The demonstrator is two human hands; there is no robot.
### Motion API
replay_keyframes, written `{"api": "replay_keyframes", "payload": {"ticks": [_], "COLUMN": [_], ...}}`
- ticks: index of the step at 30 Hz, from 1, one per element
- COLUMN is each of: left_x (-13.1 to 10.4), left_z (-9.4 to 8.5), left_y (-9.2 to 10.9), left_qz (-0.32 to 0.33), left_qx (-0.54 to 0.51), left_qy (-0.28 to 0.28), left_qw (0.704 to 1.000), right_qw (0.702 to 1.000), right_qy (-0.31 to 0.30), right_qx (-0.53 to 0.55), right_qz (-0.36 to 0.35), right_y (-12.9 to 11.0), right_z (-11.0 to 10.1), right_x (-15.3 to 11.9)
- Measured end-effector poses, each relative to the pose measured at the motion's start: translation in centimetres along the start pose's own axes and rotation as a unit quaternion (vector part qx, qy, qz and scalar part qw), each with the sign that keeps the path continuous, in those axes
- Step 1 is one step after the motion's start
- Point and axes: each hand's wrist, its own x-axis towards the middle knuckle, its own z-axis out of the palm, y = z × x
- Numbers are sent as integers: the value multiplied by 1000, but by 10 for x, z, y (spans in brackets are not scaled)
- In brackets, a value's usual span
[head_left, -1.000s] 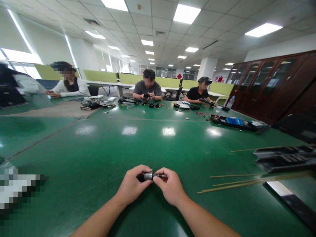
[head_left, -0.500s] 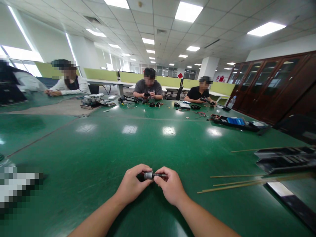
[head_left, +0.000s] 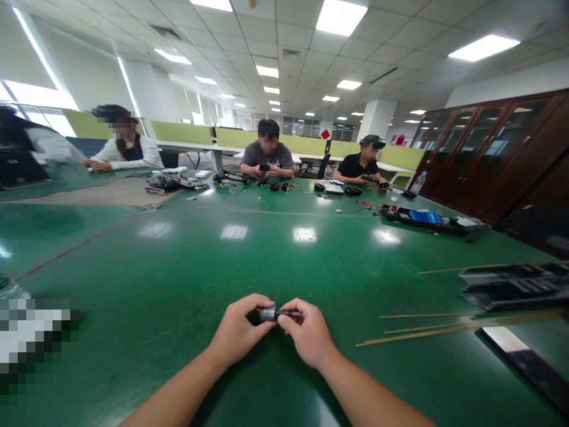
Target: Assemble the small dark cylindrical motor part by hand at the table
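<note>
Above the green table's near half, a small silver metal cylinder [head_left: 267, 314] is pinched between the thumb and fingers of my left hand [head_left: 235, 329]. A dark body shows behind it, partly hidden by that hand. From its right end a thin, dark, ribbed shaft [head_left: 284, 313] sticks out, lying roughly level. My right hand [head_left: 309, 332] has its thumb and fingertips closed on this shaft, close to the cylinder. The shaft's far end is covered by the right fingers. Both hands are close together, with the cylinder and shaft in line between them.
Thin brass-coloured rods [head_left: 413, 338] and black slotted parts [head_left: 511, 287] lie to the right, beside a black-and-white bar [head_left: 515, 350]. A black tray with blue contents [head_left: 424, 218] sits further back. Several people work across the green table [head_left: 213, 261] among scattered parts.
My hands keep almost the same place and hold. The view has shifted very slightly.
</note>
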Motion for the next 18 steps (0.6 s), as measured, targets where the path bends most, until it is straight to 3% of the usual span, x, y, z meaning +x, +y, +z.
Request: {"api": "replay_keyframes", "payload": {"ticks": [18], "left_x": [1], "left_z": [-1], "left_y": [4], "left_qz": [7], "left_qx": [-1], "left_qy": [-3], "left_qw": [1000], "right_qw": [1000], "right_qy": [-1], "right_qx": [-14], "right_qz": [2], "right_y": [2], "right_z": [0], "right_x": [-1]}}
